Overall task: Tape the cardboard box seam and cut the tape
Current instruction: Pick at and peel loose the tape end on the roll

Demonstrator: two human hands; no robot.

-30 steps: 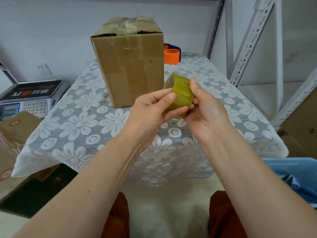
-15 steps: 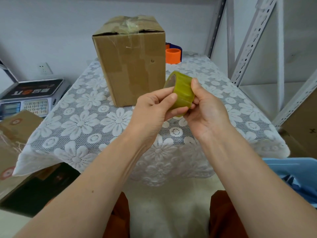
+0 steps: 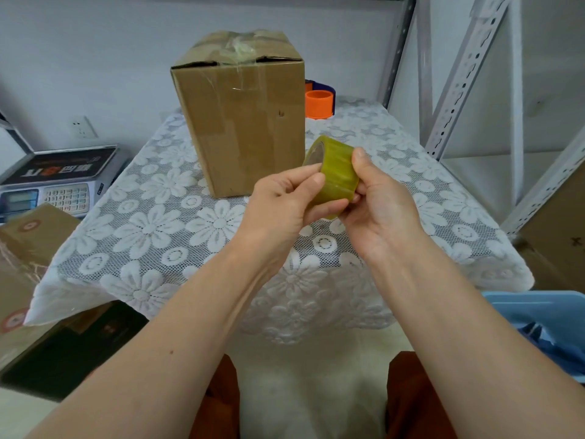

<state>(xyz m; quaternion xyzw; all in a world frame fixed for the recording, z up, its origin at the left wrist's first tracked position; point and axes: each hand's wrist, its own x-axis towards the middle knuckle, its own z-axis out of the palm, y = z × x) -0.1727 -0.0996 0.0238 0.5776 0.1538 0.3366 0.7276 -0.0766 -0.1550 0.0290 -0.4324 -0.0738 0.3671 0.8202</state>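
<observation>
Preparation stage: locating the free end of the tape, judging by the hold. Left hand [image 3: 278,201] curled round the near side of the tape roll [image 3: 335,179], thumb tip pressed on the yellow outer wrap. Right hand [image 3: 376,204] gripping the far side, thumb on top of the roll, fingers underneath. Both grips closed on the roll; roll held in the air above the front part of the worktop [image 3: 152,223], just in front of and to the right of the cardboard box [image 3: 240,128]. No strip drawn off yet; tape end not discernible on the glossy wrap, possibly under the left thumb.

Next move, as a judgement: lift the tape end with a nail, peel a short length, carry it to the box top seam. Seam already carries crumpled clear tape and gapes at the flap edges, so firm pressing likely needed. Cutting not yet due.

Surroundings, left to right: weighing scale [image 3: 60,182] with keypad at far left; brown cartons [image 3: 28,236] below it; wall socket [image 3: 83,127] behind. White lace floral cloth over the worktop, box upright near the back. Orange tape dispenser [image 3: 319,103] behind the right of the box. Grey slotted shelving uprights [image 3: 459,74] at right; blue bin [image 3: 544,315] at lower right.
</observation>
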